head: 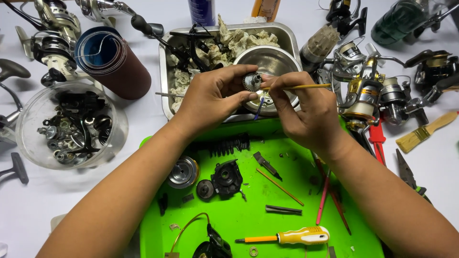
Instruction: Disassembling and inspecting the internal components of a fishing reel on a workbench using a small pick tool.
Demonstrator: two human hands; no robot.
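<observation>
My left hand (pixel 210 98) pinches a small toothed metal gear (pixel 251 81) between thumb and fingers, above a round steel bowl (pixel 275 59). My right hand (pixel 306 110) grips a thin yellow-handled brush (pixel 306 87) like a pen, its tip against the gear. Both hands hover over the far edge of a bright green tray (pixel 239 215). A steel rectangular pan (pixel 165 71) behind holds the bowl, crumpled rags and dark reel parts.
On the green tray lie a yellow screwdriver (pixel 291 236), black reel parts (pixel 225 177), a metal spool (pixel 183 171) and thin red sticks (pixel 325 196). A clear tub of parts (pixel 71 126) and a sandpaper roll (pixel 112 59) stand left. Fishing reels (pixel 368 91), a paintbrush (pixel 425 133) and pliers (pixel 407 174) lie right.
</observation>
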